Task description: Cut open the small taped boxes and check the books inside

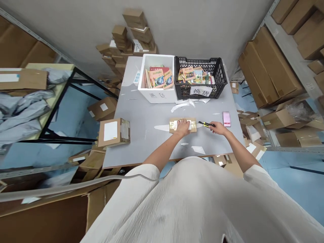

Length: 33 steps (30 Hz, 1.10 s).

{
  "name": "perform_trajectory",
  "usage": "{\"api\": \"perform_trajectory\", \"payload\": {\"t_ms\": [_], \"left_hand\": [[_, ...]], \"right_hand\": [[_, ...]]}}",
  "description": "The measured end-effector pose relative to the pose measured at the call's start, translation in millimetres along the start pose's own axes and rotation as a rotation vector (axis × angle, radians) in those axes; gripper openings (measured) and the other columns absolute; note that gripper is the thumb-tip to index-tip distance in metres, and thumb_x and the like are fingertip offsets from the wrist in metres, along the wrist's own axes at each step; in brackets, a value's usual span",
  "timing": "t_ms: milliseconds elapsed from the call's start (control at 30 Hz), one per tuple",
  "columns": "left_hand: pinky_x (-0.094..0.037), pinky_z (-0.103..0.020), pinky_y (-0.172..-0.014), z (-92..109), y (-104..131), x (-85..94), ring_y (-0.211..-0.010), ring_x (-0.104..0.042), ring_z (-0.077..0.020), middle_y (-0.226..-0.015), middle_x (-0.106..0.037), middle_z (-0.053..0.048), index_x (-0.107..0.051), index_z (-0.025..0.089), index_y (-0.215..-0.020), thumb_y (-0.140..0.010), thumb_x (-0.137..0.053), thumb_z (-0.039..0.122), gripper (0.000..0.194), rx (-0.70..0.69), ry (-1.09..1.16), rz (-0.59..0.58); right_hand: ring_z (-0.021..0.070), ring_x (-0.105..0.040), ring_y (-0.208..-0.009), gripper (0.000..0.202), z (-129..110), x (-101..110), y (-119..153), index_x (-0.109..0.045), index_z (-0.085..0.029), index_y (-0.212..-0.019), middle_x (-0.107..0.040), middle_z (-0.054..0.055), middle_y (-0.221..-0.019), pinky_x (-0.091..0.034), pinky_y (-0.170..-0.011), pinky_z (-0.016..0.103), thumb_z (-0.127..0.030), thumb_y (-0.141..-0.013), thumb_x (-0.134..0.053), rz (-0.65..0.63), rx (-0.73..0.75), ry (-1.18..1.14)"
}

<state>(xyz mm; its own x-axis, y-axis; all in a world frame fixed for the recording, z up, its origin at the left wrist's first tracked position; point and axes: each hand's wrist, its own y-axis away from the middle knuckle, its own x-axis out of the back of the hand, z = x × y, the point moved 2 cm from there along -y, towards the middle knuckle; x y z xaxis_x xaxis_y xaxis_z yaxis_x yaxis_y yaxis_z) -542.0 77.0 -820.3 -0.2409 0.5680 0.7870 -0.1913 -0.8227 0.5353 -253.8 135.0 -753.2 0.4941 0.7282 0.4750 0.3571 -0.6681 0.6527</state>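
Observation:
A small taped cardboard box (193, 125) lies on the grey table (144, 135), near its front edge. My left hand (183, 127) rests on top of this box with its fingers spread over a white label. To the right of the box, my right hand (218, 128) is closed around a yellow and black box cutter (207, 124). The cutter's tip points left, a short way from the box and not touching it.
Behind stand a white foam bin (158, 96) and a black crate (207, 92), both holding booklets. A pink phone-like item (226, 119) lies right. A labelled carton (111, 132) sits at the left edge. Paper scraps (198, 149) lie about.

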Motion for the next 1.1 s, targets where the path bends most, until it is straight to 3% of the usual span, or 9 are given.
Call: {"api": "perform_trajectory", "payload": {"t_ms": [200,367,533,767,900,1100], "left_hand": [[-0.040,-0.049,-0.121,-3.2,2.2,-10.2,-0.149,-0.050,-0.0408,-0.154,-0.053,-0.019,-0.062,0.024,-0.137,-0.083,-0.097,0.032,0.064,-0.012,0.026,0.083],[-0.042,-0.050,-0.121,-1.1,3.6,-17.4,-0.146,-0.054,-0.0405,-0.149,-0.056,-0.019,-0.060,0.023,-0.138,-0.085,-0.094,0.027,0.063,-0.011,0.012,0.113],[-0.040,-0.050,-0.124,-0.5,6.2,-19.5,-0.142,-0.058,-0.0386,-0.145,-0.059,-0.017,-0.060,0.024,-0.137,-0.082,-0.094,0.021,0.064,-0.011,0.030,0.141],[-0.042,-0.049,-0.122,0.8,12.5,-15.5,-0.137,-0.060,-0.0359,-0.142,-0.062,-0.016,-0.060,0.023,-0.137,-0.084,-0.093,0.023,0.062,-0.027,0.027,0.162],[-0.044,-0.049,-0.120,2.6,14.8,-11.1,-0.138,-0.060,-0.0370,-0.143,-0.062,-0.015,-0.060,0.024,-0.137,-0.085,-0.093,0.023,0.062,-0.007,0.042,0.148],[-0.045,-0.048,-0.118,3.4,14.6,-7.3,-0.141,-0.059,-0.0383,-0.146,-0.062,-0.017,-0.060,0.025,-0.138,-0.086,-0.092,0.025,0.061,0.027,0.055,0.118]], "right_hand": [[0.0219,-0.076,-0.091,0.022,-0.6,-1.5,-23.0,-0.082,-0.023,-0.115,-0.085,0.006,-0.108,-0.051,-0.077,0.027,-0.034,-0.107,-0.065,0.002,0.165,0.252],[0.0266,-0.076,-0.106,0.029,-8.9,-1.5,-41.4,-0.085,-0.025,-0.128,-0.086,0.008,-0.123,-0.049,-0.083,0.030,-0.032,-0.109,-0.063,-0.029,0.247,0.473],[0.0298,-0.075,-0.117,0.036,-31.2,0.9,-52.9,-0.082,-0.026,-0.137,-0.083,0.010,-0.134,-0.048,-0.085,0.033,-0.029,-0.112,-0.056,-0.068,0.285,0.688],[0.0322,-0.074,-0.117,0.035,-67.4,-9.1,-68.1,-0.081,-0.023,-0.132,-0.080,0.017,-0.133,-0.046,-0.096,0.039,-0.026,-0.114,-0.051,-0.123,0.354,0.924],[0.0317,-0.074,-0.116,0.035,-67.6,-11.3,-75.2,-0.080,-0.022,-0.132,-0.080,0.018,-0.133,-0.046,-0.096,0.039,-0.026,-0.114,-0.051,-0.166,0.331,0.924],[0.0269,-0.073,-0.103,0.030,-34.5,4.6,-80.1,-0.081,-0.024,-0.127,-0.083,0.011,-0.122,-0.047,-0.083,0.031,-0.032,-0.109,-0.058,-0.214,0.180,0.656]]}}
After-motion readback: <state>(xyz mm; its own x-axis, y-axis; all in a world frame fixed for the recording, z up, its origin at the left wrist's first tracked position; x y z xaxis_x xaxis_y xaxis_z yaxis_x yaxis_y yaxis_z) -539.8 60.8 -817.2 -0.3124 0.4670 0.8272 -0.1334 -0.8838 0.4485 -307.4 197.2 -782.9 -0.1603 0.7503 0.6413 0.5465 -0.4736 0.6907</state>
